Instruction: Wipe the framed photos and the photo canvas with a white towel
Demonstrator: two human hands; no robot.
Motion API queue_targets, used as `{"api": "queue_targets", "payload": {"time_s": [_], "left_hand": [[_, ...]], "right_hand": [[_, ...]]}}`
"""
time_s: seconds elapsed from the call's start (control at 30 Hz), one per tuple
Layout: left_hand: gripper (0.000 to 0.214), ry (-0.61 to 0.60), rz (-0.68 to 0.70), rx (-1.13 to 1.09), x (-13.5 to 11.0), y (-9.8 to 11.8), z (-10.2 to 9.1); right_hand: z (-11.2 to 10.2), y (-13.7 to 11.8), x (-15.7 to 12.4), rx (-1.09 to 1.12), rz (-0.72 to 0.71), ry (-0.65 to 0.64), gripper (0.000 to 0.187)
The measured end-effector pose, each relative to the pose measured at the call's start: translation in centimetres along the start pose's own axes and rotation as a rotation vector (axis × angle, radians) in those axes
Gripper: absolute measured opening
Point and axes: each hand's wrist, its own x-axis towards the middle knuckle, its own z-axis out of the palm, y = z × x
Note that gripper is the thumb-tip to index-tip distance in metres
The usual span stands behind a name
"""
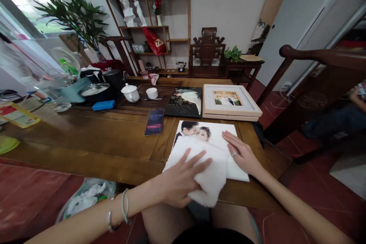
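My left hand [183, 179] lies with its fingers spread over a white cloth [213, 183], pressing it on a white photo panel [238, 173]. The panel rests flat near the table's front edge and bears a picture of two people, partly hidden by the cloth. The cloth's near end hangs past the panel's lower edge. On the panel's right side my right hand [241, 156] rests with its fingers stretched out, a ring on one of them. Beyond the panel lie a dark photo panel [183, 103] and a light wooden picture frame [208, 112].
A phone-like dark slab [154, 122] lies left of the panel. Farther left stand a white lidded cup [130, 93], a blue sponge-like block [103, 105] and a dark pot [95, 93]. A lined bin [85, 198] sits below the table; a wooden chair [305, 95] stands at right.
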Motion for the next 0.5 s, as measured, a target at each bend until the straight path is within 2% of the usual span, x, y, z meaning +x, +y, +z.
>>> {"api": "queue_targets", "payload": {"time_s": [0.1, 0.23, 0.33, 0.4, 0.5], "left_hand": [[0.040, 0.017, -0.032, -0.013, 0.1, -1.1, -0.1], [0.041, 0.033, -0.198, 0.038, 1.4, -5.9, -1.0], [0.040, 0.064, -0.262, 0.096, 2.6, -9.0, -1.2], [0.041, 0.076, -0.276, 0.137, 3.1, -10.0, -1.0], [0.040, 0.062, -0.281, 0.194, 3.2, -9.3, -0.4]], "right_hand": [[0.0, 0.1, 0.0, -0.010, -0.006, -0.007, 0.040], [-0.1, 0.1, 0.0, -0.006, -0.026, 0.005, 0.039], [-0.1, 0.1, 0.1, -0.005, -0.033, 0.009, 0.039], [-0.1, 0.1, 0.1, -0.009, -0.035, 0.007, 0.039], [0.0, 0.2, 0.1, -0.014, -0.036, -0.001, 0.040]]}}
